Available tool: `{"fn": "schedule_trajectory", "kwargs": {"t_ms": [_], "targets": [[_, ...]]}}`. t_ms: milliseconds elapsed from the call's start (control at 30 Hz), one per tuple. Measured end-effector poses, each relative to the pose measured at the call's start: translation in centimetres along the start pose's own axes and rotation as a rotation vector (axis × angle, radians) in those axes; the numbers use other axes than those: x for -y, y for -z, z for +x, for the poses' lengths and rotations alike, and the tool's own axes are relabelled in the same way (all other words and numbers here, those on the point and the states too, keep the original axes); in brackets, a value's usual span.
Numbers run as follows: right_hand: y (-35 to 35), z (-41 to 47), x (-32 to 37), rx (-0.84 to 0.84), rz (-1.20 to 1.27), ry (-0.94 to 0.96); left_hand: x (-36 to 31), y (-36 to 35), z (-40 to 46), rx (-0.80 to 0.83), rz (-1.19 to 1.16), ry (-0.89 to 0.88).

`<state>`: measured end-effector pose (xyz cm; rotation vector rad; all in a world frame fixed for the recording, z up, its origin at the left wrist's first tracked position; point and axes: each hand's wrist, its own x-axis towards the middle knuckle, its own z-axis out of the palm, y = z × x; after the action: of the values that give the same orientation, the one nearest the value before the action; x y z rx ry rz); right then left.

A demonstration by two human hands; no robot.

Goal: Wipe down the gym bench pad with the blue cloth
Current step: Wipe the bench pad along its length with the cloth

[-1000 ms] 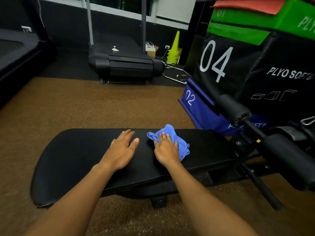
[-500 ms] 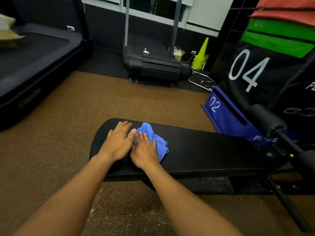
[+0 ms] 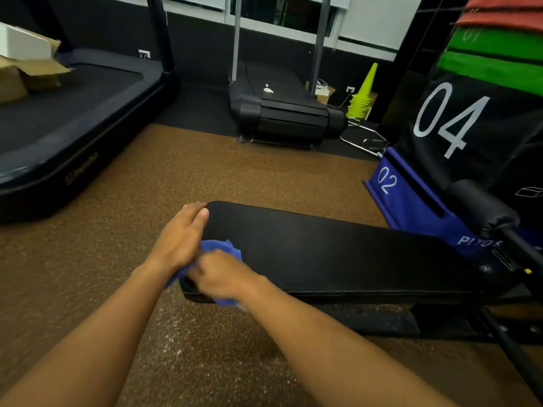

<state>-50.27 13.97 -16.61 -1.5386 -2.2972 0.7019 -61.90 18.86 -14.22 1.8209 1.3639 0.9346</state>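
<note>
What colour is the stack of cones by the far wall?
Bright yellow-green, seen in the head view: the cones stand right of the treadmill.

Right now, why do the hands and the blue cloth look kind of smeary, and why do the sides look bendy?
In the head view, the right hand and blue cloth are smeared by motion blur; the left hand is a little sharper. The wide lens curves the edges, so the treadmill looks tilted. Dim light leaves the bench pad almost featureless.
</note>
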Motion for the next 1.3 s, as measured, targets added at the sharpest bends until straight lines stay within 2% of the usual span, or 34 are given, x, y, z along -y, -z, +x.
{"fn": "schedule_trajectory", "kwargs": {"t_ms": [100,200,267,367,433,500,633,700,800,833,867,933,967,1133,1300], "targets": [[3.2,0.2,0.0,-0.279,0.388,-0.196,-0.1,1.5,0.2,-0.008,-0.354,0.126],[5.5,1.2,0.4,-0.395,1.025,-0.387,0.1,2.5,0.2,0.229,-0.849,0.223],[6.6,1.4,0.4,-0.373,1.286,-0.491,0.4,2.9,0.4,0.31,-0.853,0.254],[7.2,1.8,0.0,-0.308,1.364,-0.53,0.5,3.4,1.2,0.255,-0.686,0.277],[7.6,2.4,-0.5,-0.298,1.362,-0.537,0.9,4.0,2.0,0.247,-0.677,0.308],[8.1,3.2,-1.1,-0.327,1.284,-0.57,1.0,4.2,2.6,0.21,-0.685,0.331],[7.6,4.9,-2.1,-0.378,0.921,-0.596,2.2,2.4,3.7,0.002,-0.35,0.324],[6.8,5.2,-1.9,-0.376,0.612,-0.493,3.5,1.4,3.9,-0.09,-0.3,0.3],[4.8,5.4,-1.5,-0.504,-0.127,-0.16,5.7,0.9,4.3,-0.192,-0.281,0.31],[3.7,5.4,-1.2,-0.459,-0.251,-0.041,6.3,1.0,4.4,-0.207,-0.289,0.322],[2.4,5.5,-1.1,-0.333,-0.32,0.027,6.9,1.0,4.6,-0.218,-0.31,0.336],[0.4,5.6,-1.7,-0.048,-0.368,-0.026,7.5,1.2,4.8,-0.225,-0.378,0.365],[-0.3,5.7,-2.2,0.017,-0.369,-0.071,7.6,1.1,4.8,-0.223,-0.415,0.378],[-0.5,6.9,-2.8,0.005,-0.355,-0.153,7.0,0.1,5.2,-0.232,-0.485,0.341],[0.1,7.3,-2.7,-0.055,-0.304,-0.145,6.0,-1.3,5.5,-0.218,-0.368,0.288]]}}
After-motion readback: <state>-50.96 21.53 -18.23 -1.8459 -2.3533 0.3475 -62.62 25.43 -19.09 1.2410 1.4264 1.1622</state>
